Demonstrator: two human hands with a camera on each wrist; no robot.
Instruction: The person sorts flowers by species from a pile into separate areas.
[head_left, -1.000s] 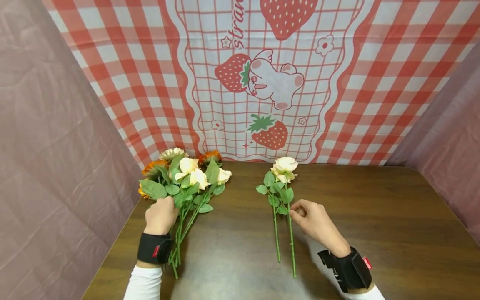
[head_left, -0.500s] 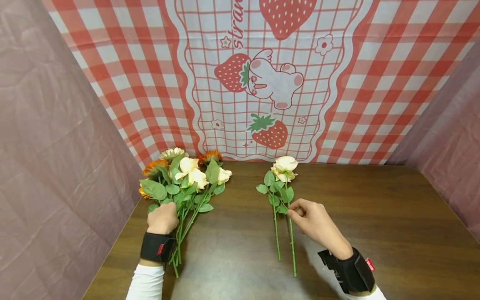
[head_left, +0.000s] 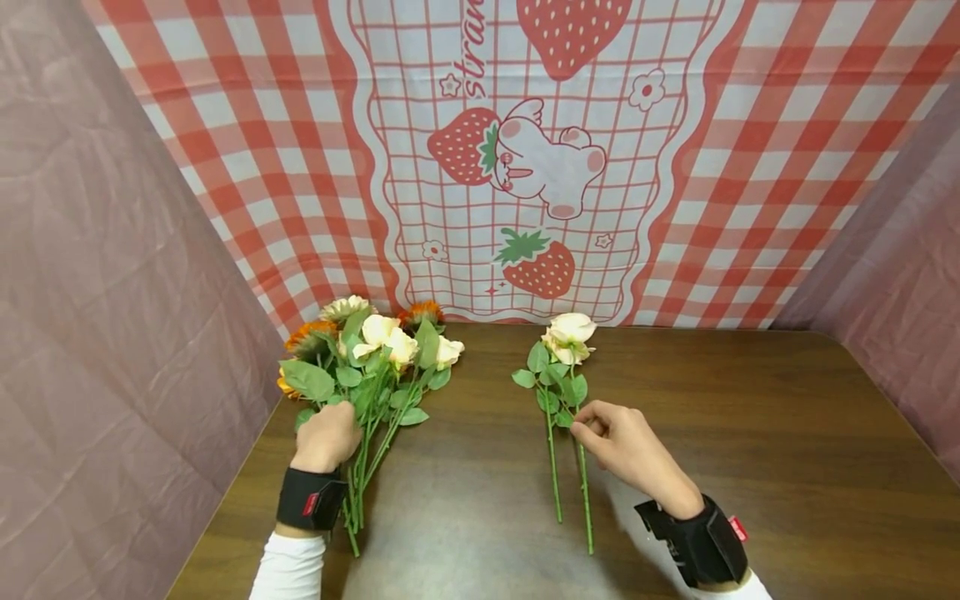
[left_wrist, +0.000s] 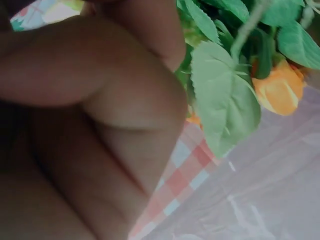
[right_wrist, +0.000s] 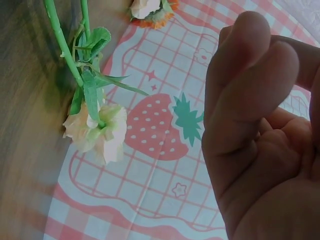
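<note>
At the left, my left hand curls in against the stems of a bunch of flowers and grips a cream rose by its stem. Its fingertips are hidden behind the hand; the left wrist view shows folded fingers beside a green leaf and an orange flower. Two more cream roses lie side by side at centre right, stems toward me. Just over their stems, my right hand hovers with loosely bent fingers; in the right wrist view nothing shows between thumb and fingers.
The bunch also has orange flowers and a pale cream bloom. Behind the wooden table hangs a red-checked strawberry cloth. Pinkish curtains close off both sides.
The cream rose and stems by my left hand have shifted slightly up and right. My right hand has drifted slightly left; the two roses beside it lie still.
</note>
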